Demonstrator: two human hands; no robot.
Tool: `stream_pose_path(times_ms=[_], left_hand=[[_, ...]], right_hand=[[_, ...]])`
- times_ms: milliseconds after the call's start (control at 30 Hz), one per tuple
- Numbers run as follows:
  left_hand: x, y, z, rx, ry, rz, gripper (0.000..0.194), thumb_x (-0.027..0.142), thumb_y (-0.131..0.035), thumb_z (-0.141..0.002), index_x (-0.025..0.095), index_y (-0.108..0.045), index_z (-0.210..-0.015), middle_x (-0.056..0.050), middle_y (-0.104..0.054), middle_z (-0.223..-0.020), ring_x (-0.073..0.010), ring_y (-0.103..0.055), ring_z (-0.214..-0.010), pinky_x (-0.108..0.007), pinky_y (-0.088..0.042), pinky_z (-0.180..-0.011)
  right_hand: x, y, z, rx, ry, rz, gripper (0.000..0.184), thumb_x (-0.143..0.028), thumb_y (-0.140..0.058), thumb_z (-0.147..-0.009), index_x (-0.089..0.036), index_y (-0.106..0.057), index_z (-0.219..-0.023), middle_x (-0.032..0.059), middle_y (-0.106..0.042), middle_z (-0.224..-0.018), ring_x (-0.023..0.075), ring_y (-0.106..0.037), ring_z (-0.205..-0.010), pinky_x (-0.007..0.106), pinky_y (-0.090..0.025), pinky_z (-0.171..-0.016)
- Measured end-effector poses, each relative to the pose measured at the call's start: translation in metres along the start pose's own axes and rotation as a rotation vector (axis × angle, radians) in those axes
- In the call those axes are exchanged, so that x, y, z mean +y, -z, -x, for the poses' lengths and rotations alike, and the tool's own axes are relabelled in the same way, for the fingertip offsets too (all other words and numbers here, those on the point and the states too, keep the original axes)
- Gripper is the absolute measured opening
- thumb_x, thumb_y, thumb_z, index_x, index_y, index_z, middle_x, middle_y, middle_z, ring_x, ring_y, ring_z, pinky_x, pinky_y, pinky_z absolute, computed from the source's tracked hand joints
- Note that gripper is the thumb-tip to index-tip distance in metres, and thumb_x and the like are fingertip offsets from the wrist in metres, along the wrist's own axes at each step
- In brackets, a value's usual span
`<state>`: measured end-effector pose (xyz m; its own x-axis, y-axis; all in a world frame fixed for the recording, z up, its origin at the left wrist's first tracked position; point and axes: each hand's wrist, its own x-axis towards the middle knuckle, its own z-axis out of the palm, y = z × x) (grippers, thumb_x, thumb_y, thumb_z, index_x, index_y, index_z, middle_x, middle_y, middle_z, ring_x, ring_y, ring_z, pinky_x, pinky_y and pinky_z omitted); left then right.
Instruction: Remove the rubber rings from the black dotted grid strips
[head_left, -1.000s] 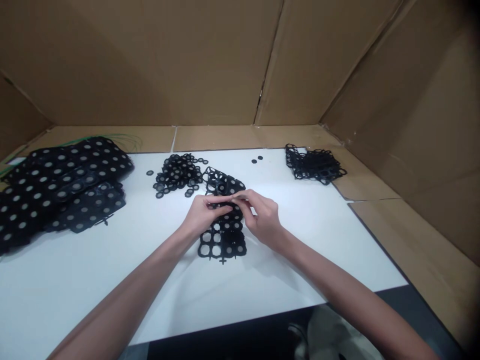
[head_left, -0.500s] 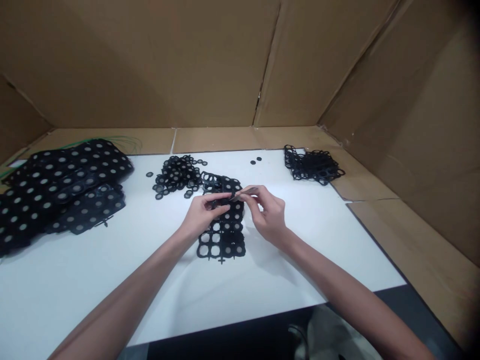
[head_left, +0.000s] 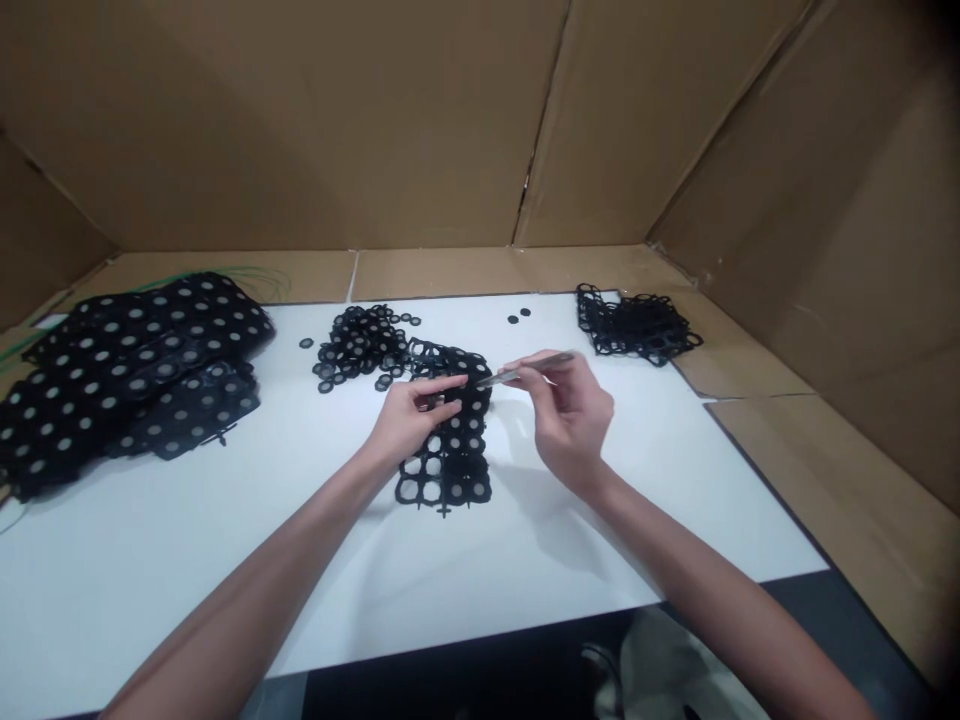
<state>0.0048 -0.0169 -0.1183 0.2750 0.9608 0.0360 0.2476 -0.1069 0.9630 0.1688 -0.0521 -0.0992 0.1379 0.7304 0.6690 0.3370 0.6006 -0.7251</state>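
The black plastic grid (head_left: 446,488) lies on the white table (head_left: 570,545) in front of the person, its long axis running away from them, slightly right of centre. The left hand (head_left: 409,420) is nearer, lying over the grid's far half with its fingers curled on top; whether that grip pinches or only presses is hidden. The right hand (head_left: 574,415) is just right of the grid, its narrow grip holding slim tweezers (head_left: 529,366), whose tips point left at the grid's far end, by the left fingertips. Loose black rings (head_left: 360,345) lie beyond the grid, a large stack of holders (head_left: 127,375) lies to the left, and a black tangle (head_left: 637,327) lies far right.
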Motion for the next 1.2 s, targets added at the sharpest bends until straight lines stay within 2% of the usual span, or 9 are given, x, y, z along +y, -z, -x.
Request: stream_pose_path(times_ms=[200, 767, 1033, 1200], left_hand=[[0.0, 0.0, 0.0, -0.034, -0.033, 0.0, 0.037, 0.027, -0.063, -0.066, 0.023, -0.063, -0.103, -0.004, -0.065, -0.103, -0.0208, -0.056, -0.099, -0.036, -0.038, -0.09], [0.001, 0.0, 0.0, -0.05, -0.038, 0.005, 0.037, 0.026, -0.064, -0.066, 0.022, -0.063, -0.103, -0.004, -0.065, -0.102, -0.0202, -0.056, -0.099, -0.035, -0.038, -0.09], [0.0, 0.0, 0.001, -0.064, 0.001, 0.059, 0.034, 0.025, -0.065, -0.065, 0.025, -0.065, -0.098, -0.002, -0.067, -0.095, -0.0192, -0.058, -0.093, -0.034, -0.04, -0.087], [0.0, 0.0, 0.0, -0.076, 0.021, 0.087, 0.033, 0.024, -0.065, -0.065, 0.025, -0.065, -0.098, -0.001, -0.067, -0.096, -0.0192, -0.059, -0.09, -0.036, -0.041, -0.086]], right_hand=[[0.003, -0.003, 0.002, -0.1, 0.036, 0.049, 0.009, -0.015, -0.046, -0.081, -0.02, -0.053, -0.086, 0.0008, -0.062, -0.082, 0.0112, -0.062, -0.074, 0.026, -0.057, -0.064], [0.005, -0.005, 0.002, -0.09, 0.055, 0.072, 0.009, -0.014, -0.046, -0.082, -0.019, -0.053, -0.086, 0.001, -0.061, -0.082, 0.0107, -0.062, -0.074, 0.025, -0.057, -0.065], [0.002, -0.008, 0.002, -0.151, 0.212, 0.225, 0.013, -0.009, -0.047, -0.08, -0.019, -0.054, -0.084, -0.0001, -0.062, -0.077, 0.0085, -0.06, -0.068, 0.02, -0.055, -0.059], [0.001, -0.01, 0.002, -0.22, 0.285, 0.259, 0.016, -0.007, -0.045, -0.081, -0.018, -0.053, -0.088, 0.0006, -0.063, -0.078, 0.0081, -0.059, -0.069, 0.02, -0.054, -0.062]])
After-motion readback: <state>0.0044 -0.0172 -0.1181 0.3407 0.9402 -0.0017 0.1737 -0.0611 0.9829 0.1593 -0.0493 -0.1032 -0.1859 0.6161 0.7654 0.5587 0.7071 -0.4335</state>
